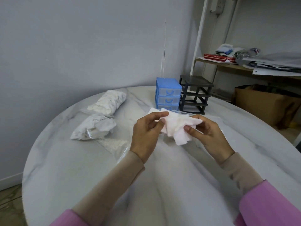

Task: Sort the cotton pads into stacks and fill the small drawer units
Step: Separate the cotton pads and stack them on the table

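Above the table [81,168], left hand [145,136] and right hand [210,136] each pinch 1 loose fan of cotton pads [175,126]; uneven edges risk pads slipping, spoiling the stack.

The cotton pads [176,126] are hiding the blue drawer unit's [168,93] bottom drawer front at twelve o'clock. Both pink sleeves [268,204] are running off the frame at six o'clock. Bag [92,129] contents are staying indistinct.

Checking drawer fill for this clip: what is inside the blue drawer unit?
Nothing shows through the two upper clear drawers of the blue drawer unit. The bottom drawer is partly hidden behind the cotton pads, so its contents cannot be told.
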`<action>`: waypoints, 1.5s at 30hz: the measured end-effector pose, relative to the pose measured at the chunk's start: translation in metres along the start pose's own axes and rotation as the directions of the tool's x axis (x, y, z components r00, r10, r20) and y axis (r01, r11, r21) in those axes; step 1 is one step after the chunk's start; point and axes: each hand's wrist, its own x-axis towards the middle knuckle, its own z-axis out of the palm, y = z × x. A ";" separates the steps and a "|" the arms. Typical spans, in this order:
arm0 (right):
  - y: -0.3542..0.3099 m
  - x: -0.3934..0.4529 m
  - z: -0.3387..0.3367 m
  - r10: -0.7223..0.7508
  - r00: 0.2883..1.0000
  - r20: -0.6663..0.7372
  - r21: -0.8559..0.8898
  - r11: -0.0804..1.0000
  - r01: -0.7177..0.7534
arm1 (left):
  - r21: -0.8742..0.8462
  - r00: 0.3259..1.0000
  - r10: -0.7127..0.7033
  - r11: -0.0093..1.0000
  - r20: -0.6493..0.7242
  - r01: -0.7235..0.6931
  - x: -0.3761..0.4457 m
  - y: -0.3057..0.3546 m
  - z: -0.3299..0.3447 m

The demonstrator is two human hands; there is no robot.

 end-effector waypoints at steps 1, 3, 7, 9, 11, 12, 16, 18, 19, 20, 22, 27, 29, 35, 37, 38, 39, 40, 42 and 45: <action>-0.001 0.000 0.000 0.006 1.000 -0.016 0.037 0.999 -0.005 | 0.024 1.000 0.015 1.000 -0.007 -0.015 0.000 -0.001 0.000; -0.003 0.001 0.001 0.033 0.998 -0.045 0.122 0.992 -0.028 | 0.068 0.999 0.036 0.997 -0.006 -0.035 0.001 -0.001 -0.001; -0.007 0.000 0.000 -0.006 1.000 -0.028 0.089 0.996 0.009 | 0.075 0.999 0.007 0.997 0.034 -0.010 0.002 -0.004 -0.002; -0.010 0.000 0.000 -0.015 1.000 -0.013 0.069 0.997 0.016 | 0.063 0.996 -0.030 0.998 0.079 0.025 0.002 -0.005 -0.002; -0.010 -0.001 0.000 -0.013 1.000 -0.007 0.066 0.998 0.014 | 0.043 0.988 -0.083 0.996 0.132 0.078 0.002 -0.005 -0.002; -0.010 0.000 0.000 -0.014 1.000 -0.006 0.055 0.998 0.014 | 0.033 0.981 -0.109 0.994 0.159 0.105 0.002 -0.005 -0.001; -0.005 0.000 -0.003 0.014 1.000 -0.012 0.019 1.000 -0.014 | -0.021 0.961 -0.166 0.984 0.221 0.175 0.001 -0.001 0.002; -0.003 0.000 -0.003 0.031 0.999 -0.020 0.007 0.999 -0.031 | -0.045 0.959 -0.178 0.980 0.222 0.193 0.000 0.001 0.003; -0.003 0.000 -0.003 0.041 0.999 -0.023 0.008 0.999 -0.041 | -0.060 0.957 -0.184 0.977 0.223 0.202 0.000 0.002 0.003; -0.003 0.000 -0.002 0.050 0.998 -0.025 0.014 0.999 -0.050 | -0.072 0.956 -0.192 0.975 0.223 0.212 0.000 0.002 0.003; -0.002 0.000 -0.001 0.061 0.997 -0.036 0.016 0.998 -0.060 | -0.083 0.951 -0.209 0.969 0.227 0.233 0.000 0.003 0.002; 0.001 0.000 0.000 0.056 0.996 -0.073 -0.058 0.996 -0.060 | -0.076 0.941 -0.226 0.965 0.251 0.252 -0.002 0.006 0.002; 0.001 0.000 0.000 0.056 0.995 -0.079 -0.079 0.995 -0.062 | -0.080 0.940 -0.229 0.963 0.252 0.256 -0.002 0.007 0.002; 0.001 0.000 0.000 0.038 0.996 -0.075 -0.127 0.991 -0.047 | -0.107 0.934 -0.276 0.946 0.228 0.306 -0.001 0.010 0.004; 0.001 -0.001 0.000 0.030 0.997 -0.074 -0.136 0.990 -0.040 | -0.107 0.933 -0.278 0.945 0.230 0.308 -0.001 0.011 0.004; 0.000 -0.001 0.000 0.028 0.997 -0.072 -0.140 0.989 -0.038 | -0.102 0.933 -0.269 0.948 0.240 0.300 -0.001 0.012 0.004; 0.000 -0.001 0.001 0.028 0.997 -0.071 -0.145 0.989 -0.038 | -0.097 0.933 -0.257 0.952 0.254 0.289 -0.002 0.012 0.004; 0.000 -0.002 0.001 0.029 0.997 -0.070 -0.147 0.988 -0.039 | -0.095 0.933 -0.245 0.956 0.265 0.278 -0.002 0.012 0.004; -0.001 -0.002 0.001 0.035 0.997 -0.071 -0.156 0.987 -0.046 | -0.092 0.933 -0.230 0.960 0.276 0.264 -0.003 0.011 0.004; -0.003 -0.002 0.001 0.049 0.997 -0.056 -0.171 0.984 -0.058 | -0.108 0.934 -0.217 0.961 0.283 0.255 -0.002 0.008 0.003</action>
